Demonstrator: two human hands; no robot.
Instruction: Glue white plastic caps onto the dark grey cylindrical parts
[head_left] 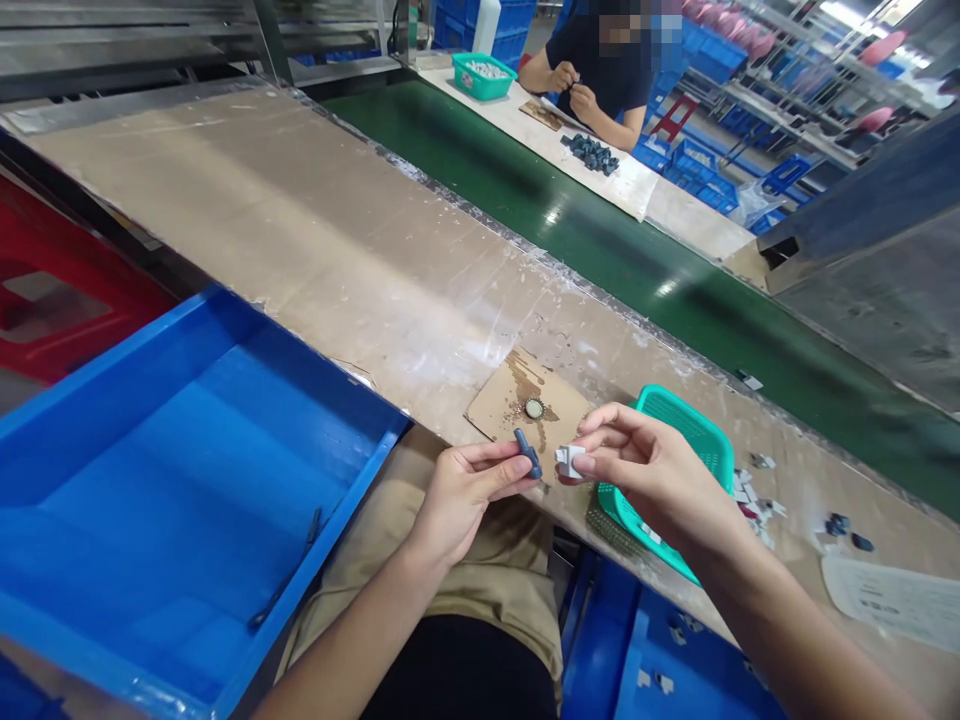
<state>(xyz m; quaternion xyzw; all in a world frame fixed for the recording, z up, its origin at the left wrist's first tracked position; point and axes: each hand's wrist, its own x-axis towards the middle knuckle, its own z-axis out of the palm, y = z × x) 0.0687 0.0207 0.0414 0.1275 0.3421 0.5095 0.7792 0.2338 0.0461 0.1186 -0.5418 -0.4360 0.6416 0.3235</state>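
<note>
My left hand [461,490] pinches a small dark blue plastic part [528,453] between thumb and fingers at the near edge of the bench. My right hand [645,465] holds a small white plastic piece [569,459] by the fingertips, a few centimetres to the right of the blue part. Both parts hover just in front of a brown cardboard square [502,405] that carries a small round cap [534,407]. A teal mesh basket [694,430] sits directly behind my right hand.
A large blue bin [120,400] lies to my left. The taped bench [315,230] runs beside a green conveyor belt [600,240]. Loose white pieces [754,490] and dark parts [844,528] lie to the right. Across the belt a person [592,70] works beside a teal basket [482,76] and a pile of dark parts [592,152].
</note>
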